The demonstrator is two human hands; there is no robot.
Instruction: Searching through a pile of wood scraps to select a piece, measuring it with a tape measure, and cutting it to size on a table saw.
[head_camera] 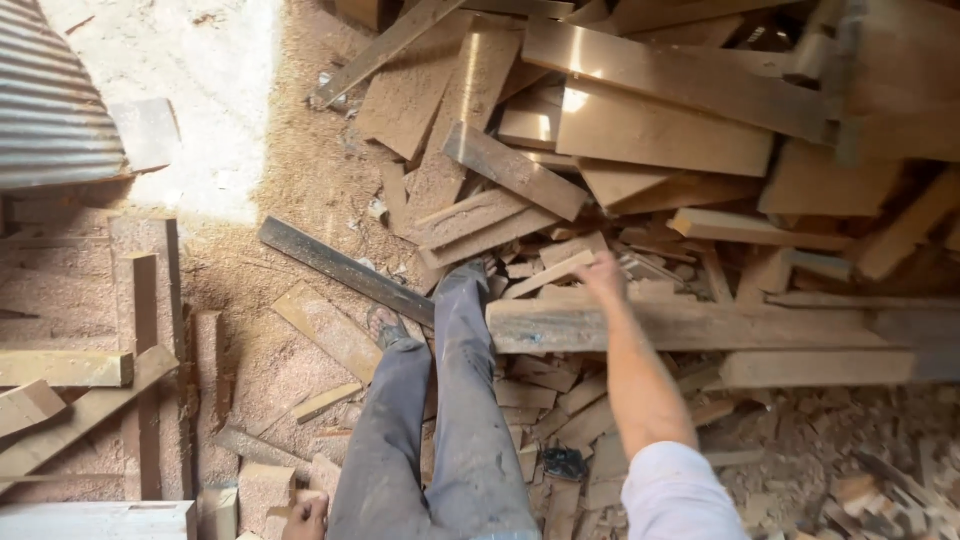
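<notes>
**Reaching Into the Wood Pile**

Grey trouser legs (pixel 440 440) fill the bottom of the head view, closest to the camera. One foot in a sandal (pixel 388 328) stands on the sawdust floor (pixel 300 190). Down at the bottom edge, the left hand (pixel 305 520) hangs low by the leg. Only a bit of it shows, so it cannot be told if it is open or closed, and nothing is seen in it.

Farther out, the right hand (pixel 603 272) stretches into the pile of wood scraps (pixel 560 390). It is blurry. Its fingers seem to be at a small pale stick of wood (pixel 548 273), but a firm hold cannot be made out. This stick lies on top of the heap, just past a long thick beam (pixel 700 325) that crosses under the arm.

Such a stick looks light, stiff and dry, easy for one hand. Its edges may be rough and give splinters, so the middle is likely the best place to hold. Loose bits under it could slide.

Big flat boards (pixel 660 130) lie behind. Off to the left is a wavy metal sheet (pixel 50 100)
</notes>
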